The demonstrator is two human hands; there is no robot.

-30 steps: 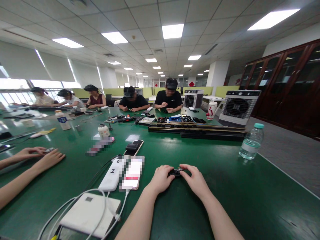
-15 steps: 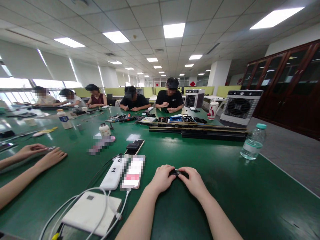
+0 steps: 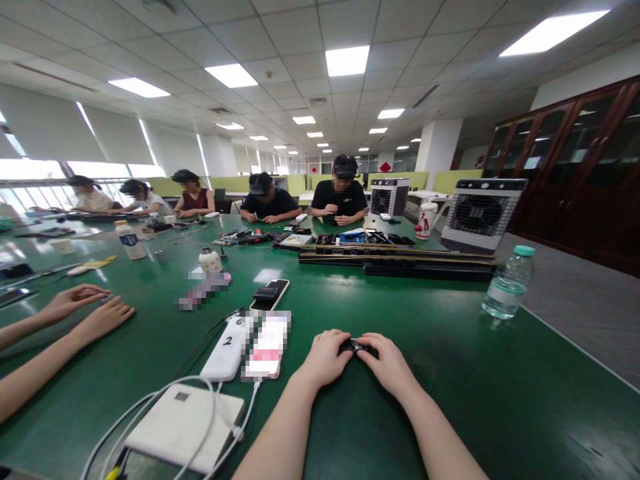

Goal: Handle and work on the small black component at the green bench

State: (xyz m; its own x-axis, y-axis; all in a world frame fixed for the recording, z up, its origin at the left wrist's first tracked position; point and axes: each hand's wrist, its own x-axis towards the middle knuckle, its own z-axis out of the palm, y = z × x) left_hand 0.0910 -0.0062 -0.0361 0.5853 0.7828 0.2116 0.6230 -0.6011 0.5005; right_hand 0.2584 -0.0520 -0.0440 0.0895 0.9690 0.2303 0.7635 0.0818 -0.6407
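Bare left hand (image 3: 326, 359) has thumb and fingers gripping one end of a small, dark, roughly oblong object (image 3: 355, 346). Pretty much black, with shiny pale bits mid-way; fingers cover both ends, material's too small to tell. It's low over the glossy green tabletop (image 3: 357, 420). Bare right hand (image 3: 387, 360) grips the other end.

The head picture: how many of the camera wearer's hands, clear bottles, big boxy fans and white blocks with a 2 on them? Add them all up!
Wearer's hands, the left hand and right hand on a small dark item: 2
Clear bottle: 1
Near boxy fan and far boxy fan: 2
White block marked 2: 1
Total: 6
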